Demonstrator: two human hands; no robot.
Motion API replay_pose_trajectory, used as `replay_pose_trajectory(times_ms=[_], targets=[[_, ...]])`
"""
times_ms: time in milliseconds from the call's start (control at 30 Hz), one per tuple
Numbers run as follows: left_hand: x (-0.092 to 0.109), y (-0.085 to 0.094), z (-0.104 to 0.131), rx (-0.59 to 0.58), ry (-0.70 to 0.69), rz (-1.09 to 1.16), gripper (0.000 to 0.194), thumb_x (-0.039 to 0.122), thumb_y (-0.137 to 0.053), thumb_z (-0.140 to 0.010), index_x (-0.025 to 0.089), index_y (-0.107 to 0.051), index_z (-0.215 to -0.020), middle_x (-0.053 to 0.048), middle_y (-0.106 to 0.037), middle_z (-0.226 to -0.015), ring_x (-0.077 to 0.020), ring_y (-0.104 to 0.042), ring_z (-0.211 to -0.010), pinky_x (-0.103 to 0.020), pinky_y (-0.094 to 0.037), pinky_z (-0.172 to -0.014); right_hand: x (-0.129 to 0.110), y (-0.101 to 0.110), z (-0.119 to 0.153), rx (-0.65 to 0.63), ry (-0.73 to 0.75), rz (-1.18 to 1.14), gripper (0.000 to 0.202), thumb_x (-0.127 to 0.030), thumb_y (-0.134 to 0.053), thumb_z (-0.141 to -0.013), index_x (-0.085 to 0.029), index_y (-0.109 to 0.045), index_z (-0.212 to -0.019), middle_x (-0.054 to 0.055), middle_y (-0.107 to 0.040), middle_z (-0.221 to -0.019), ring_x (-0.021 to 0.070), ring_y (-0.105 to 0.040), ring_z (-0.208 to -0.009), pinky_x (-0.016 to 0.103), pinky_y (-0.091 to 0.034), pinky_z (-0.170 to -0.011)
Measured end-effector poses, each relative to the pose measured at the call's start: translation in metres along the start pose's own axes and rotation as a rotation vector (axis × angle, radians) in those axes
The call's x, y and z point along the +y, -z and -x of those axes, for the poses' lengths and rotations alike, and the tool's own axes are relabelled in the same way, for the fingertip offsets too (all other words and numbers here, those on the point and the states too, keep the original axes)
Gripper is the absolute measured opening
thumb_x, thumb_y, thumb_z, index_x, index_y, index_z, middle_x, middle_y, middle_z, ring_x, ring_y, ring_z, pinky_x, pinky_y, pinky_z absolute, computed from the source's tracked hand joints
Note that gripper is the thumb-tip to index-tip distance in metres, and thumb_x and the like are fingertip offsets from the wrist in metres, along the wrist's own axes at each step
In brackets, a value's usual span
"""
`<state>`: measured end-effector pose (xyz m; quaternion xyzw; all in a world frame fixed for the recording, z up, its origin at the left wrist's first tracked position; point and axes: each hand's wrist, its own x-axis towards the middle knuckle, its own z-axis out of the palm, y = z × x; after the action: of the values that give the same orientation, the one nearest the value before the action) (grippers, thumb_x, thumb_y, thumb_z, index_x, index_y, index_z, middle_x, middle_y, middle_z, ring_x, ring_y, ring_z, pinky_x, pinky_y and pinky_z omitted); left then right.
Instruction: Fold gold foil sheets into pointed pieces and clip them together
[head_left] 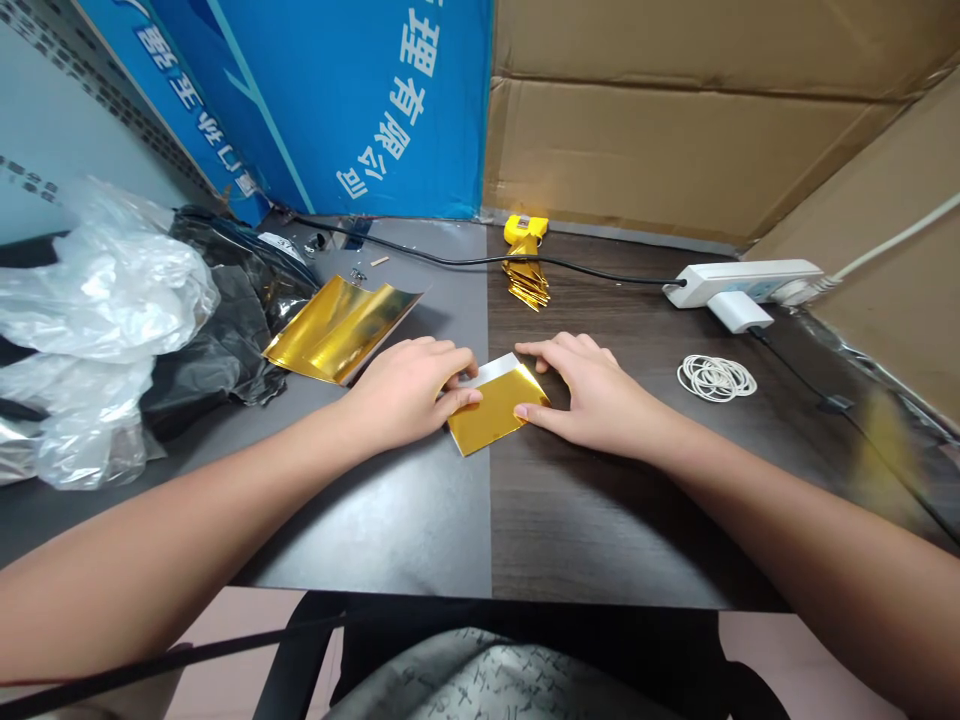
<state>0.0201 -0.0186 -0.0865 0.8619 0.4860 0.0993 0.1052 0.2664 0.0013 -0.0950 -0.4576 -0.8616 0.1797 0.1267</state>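
Observation:
A sheet of gold foil paper [499,410] lies in front of me on the table, folded over, with a strip of its white side showing along the far edge. My left hand [412,390] grips its left side, thumb on the gold face and curled fingers at the white strip. On the right, my right hand [589,390] has its thumb on the gold face and its index fingertip by the far corner, holding the sheet between them. A stack of larger gold foil sheets [341,325], curling up at the edges, lies beyond my left hand.
Folded gold pieces [527,275] lie by a yellow tape measure-like object [525,228] at the back. A black cable [450,261] runs to a white power strip [750,278]. White rubber bands [716,378] lie right; plastic bags [97,300] heap up left. Cardboard [637,150] walls the back.

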Motion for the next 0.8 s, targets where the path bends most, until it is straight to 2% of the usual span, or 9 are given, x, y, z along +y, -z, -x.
replay_pose_trajectory(times_ms=[100,200,400,567,700,800], targets=[[0.006,0.004,0.001,-0.048,0.065,-0.034,0.041,0.055,-0.07,-0.089,0.017,-0.063,-0.105,-0.002,-0.064,-0.085,-0.023,-0.059,-0.085,-0.034,-0.038,-0.074,-0.001,0.0,0.0,-0.002,-0.023,-0.017,0.062,-0.039,-0.075,-0.082,-0.019,-0.058,-0.138,0.011,-0.061,-0.115,0.0307,-0.054,-0.109,0.051,-0.041,-0.097],[0.01,0.007,0.002,-0.104,0.129,-0.035,0.051,0.06,-0.076,-0.082,0.019,-0.06,-0.108,-0.001,-0.065,-0.085,-0.0239,-0.06,-0.086,-0.033,-0.036,-0.071,-0.002,0.0,0.0,-0.012,-0.044,-0.033,0.061,-0.037,-0.075,-0.081,-0.02,-0.059,-0.136,0.01,-0.061,-0.115,0.0309,-0.054,-0.111,0.05,-0.04,-0.096],[0.013,0.008,0.003,-0.151,0.217,0.035,0.048,0.053,-0.079,-0.082,0.021,-0.06,-0.112,0.002,-0.066,-0.084,-0.021,-0.061,-0.083,-0.03,-0.034,-0.069,-0.005,0.0,-0.002,-0.03,-0.091,-0.082,0.052,-0.037,-0.078,-0.078,-0.021,-0.062,-0.125,0.007,-0.063,-0.107,0.0292,-0.055,-0.107,0.047,-0.039,-0.094],[0.014,0.009,0.002,-0.158,0.254,0.109,0.036,0.043,-0.081,-0.081,0.02,-0.065,-0.104,0.003,-0.064,-0.079,-0.017,-0.058,-0.075,-0.029,-0.035,-0.068,-0.002,0.002,-0.007,-0.039,-0.131,-0.094,0.048,-0.04,-0.083,-0.071,-0.021,-0.064,-0.111,0.005,-0.065,-0.099,0.028,-0.057,-0.098,0.041,-0.039,-0.087],[0.011,0.009,0.001,-0.148,0.177,0.101,0.019,0.034,-0.075,-0.086,0.018,-0.065,-0.09,0.001,-0.063,-0.08,-0.0154,-0.054,-0.072,-0.028,-0.033,-0.067,0.005,0.003,-0.009,-0.048,-0.076,-0.11,0.042,-0.038,-0.083,-0.072,-0.02,-0.066,-0.106,0.005,-0.065,-0.099,0.0264,-0.058,-0.097,0.038,-0.039,-0.085],[0.008,0.007,0.002,-0.121,0.077,0.108,0.017,0.031,-0.071,-0.089,0.016,-0.063,-0.086,-0.001,-0.064,-0.085,-0.0156,-0.053,-0.076,-0.029,-0.034,-0.069,0.009,0.003,-0.008,-0.046,-0.003,-0.113,0.034,-0.038,-0.081,-0.075,-0.02,-0.066,-0.1,0.006,-0.066,-0.097,0.0259,-0.058,-0.096,0.038,-0.04,-0.084]])
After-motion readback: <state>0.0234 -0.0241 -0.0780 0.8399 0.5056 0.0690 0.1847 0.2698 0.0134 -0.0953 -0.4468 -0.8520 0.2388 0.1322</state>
